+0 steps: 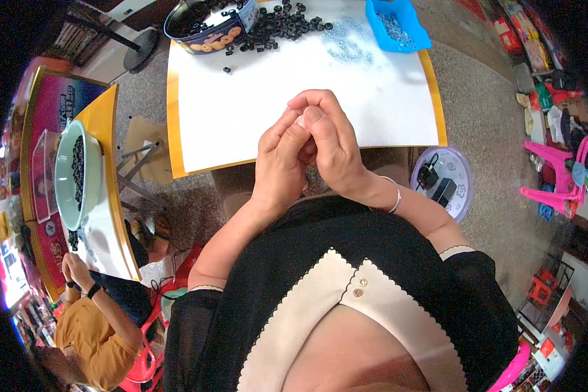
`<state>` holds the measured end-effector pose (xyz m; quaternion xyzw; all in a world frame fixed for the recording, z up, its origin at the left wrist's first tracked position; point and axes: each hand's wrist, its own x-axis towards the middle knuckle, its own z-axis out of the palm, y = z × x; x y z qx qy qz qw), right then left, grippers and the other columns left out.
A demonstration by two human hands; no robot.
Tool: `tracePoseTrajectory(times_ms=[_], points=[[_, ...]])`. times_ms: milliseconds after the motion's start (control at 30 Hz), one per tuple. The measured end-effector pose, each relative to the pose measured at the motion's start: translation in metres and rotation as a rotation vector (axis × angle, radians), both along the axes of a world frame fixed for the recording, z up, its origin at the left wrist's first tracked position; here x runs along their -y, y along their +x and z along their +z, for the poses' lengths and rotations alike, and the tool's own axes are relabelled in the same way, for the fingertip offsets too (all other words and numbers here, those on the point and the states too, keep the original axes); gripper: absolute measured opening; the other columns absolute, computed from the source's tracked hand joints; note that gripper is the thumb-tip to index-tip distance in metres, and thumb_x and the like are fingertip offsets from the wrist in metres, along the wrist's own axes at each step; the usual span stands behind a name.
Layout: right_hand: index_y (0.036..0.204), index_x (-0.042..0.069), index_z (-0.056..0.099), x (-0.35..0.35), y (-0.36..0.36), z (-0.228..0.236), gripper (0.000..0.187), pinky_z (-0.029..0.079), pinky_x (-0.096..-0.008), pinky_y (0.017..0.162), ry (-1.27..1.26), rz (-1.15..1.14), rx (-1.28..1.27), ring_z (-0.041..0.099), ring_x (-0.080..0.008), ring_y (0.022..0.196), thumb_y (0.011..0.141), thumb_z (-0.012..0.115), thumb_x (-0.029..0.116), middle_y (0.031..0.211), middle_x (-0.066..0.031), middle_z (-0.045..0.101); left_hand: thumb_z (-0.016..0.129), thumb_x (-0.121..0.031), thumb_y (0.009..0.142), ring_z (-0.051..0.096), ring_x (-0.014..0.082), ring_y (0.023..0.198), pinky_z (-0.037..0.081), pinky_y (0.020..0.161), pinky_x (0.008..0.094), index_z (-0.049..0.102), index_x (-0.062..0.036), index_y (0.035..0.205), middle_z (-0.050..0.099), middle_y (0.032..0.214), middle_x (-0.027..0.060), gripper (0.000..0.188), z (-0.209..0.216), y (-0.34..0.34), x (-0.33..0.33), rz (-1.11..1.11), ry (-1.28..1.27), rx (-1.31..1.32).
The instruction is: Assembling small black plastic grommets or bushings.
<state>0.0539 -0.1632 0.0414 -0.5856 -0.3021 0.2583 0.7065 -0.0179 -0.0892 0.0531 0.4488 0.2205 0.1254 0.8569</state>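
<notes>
My left hand [277, 157] and my right hand [336, 147] are pressed together over the near edge of a white-topped table [228, 117] with a yellow rim. Their fingers are closed and the thumbs meet; anything between them is hidden. A bracelet circles my right wrist. Beyond them, small black ring-like pieces [287, 25] are heaped next to a round biscuit tin [209, 44] that holds more of them. Small clear bluish pieces [349, 46] lie scattered beside a blue plastic tray [416, 39], which contains similar ones.
At left, a person in a mustard top [101, 333] works at another table with a pale green basin [95, 176] of black pieces. A lilac tub [465, 173] with a black adapter stands on the floor at right. Pink stools [555, 189] are farther right.
</notes>
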Motion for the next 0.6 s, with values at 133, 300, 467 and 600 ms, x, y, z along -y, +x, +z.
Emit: tracePoseTrajectory(times_ms=[133,300,467,600], points=[[0.097,-0.001,0.049,-0.001,0.0,-0.008,0.021,0.042,-0.0286,0.07,0.02,-0.078,0.114,0.051,-0.0166,0.075,0.093,0.037,0.016,0.082,-0.0099,0.053,0.046,-0.018,0.091,0.047,0.0056,0.067,0.04,0.058,0.0193,0.054,0.0003,0.104,0.054,0.081,0.0009,0.024,-0.006,0.001,-0.001,-0.01,0.078,-0.017],[0.097,-0.001,0.049,-0.004,0.004,-0.017,0.021,0.043,-0.0288,0.07,-0.045,-0.077,0.123,0.052,-0.0165,0.075,0.093,0.038,0.017,0.084,-0.0102,0.053,0.044,-0.018,0.091,0.046,0.0056,0.068,0.039,0.059,0.0195,0.054,-0.0002,0.102,0.054,0.083,0.0015,0.023,-0.013,0.004,-0.008,-0.048,0.175,-0.103],[0.102,0.001,0.051,0.002,0.023,-0.002,0.023,0.045,-0.0255,0.071,-0.111,0.054,-0.153,0.053,-0.0116,0.077,0.092,0.041,0.019,0.089,-0.0065,0.055,0.041,-0.03,0.094,0.043,0.0101,0.064,0.039,0.058,0.0229,0.055,-0.0027,0.099,0.047,0.073,0.0021,0.031,-0.018,0.011,-0.015,-0.047,-0.142,0.001],[0.11,0.001,0.051,0.011,0.039,-0.008,0.026,0.045,-0.0253,0.073,-0.033,0.084,-0.094,0.052,-0.0119,0.08,0.091,0.045,0.017,0.094,-0.0055,0.054,0.041,-0.026,0.095,0.046,0.0131,0.067,0.041,0.066,0.0259,0.052,0.0024,0.111,0.05,0.078,0.0041,0.035,-0.017,0.016,-0.022,-0.069,-0.325,0.171]])
